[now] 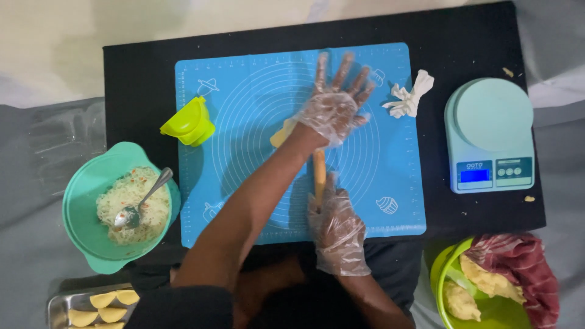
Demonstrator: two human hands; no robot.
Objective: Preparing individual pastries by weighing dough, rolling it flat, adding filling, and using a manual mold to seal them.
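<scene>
Both hands wear clear plastic gloves over a blue silicone mat (244, 79) on a black table. My left hand (334, 106) lies flat with fingers spread, pressing on the far end of a wooden rolling pin (319, 173). A piece of yellow dough (279, 134) shows beside its wrist. My right hand (336, 231) covers the pin's near end, fingers laid over it. The pin points away from me, across the middle of the mat.
A lime-green dumpling press (189, 122) sits at the mat's left edge, and a crumpled tissue (409, 96) at its right. Left is a teal bowl (82, 189) of noodle filling with a spoon (145, 198). A kitchen scale (489, 135), a tray of folded pastries (100, 303) and a green bowl (445, 268) of dough under a red cloth surround it.
</scene>
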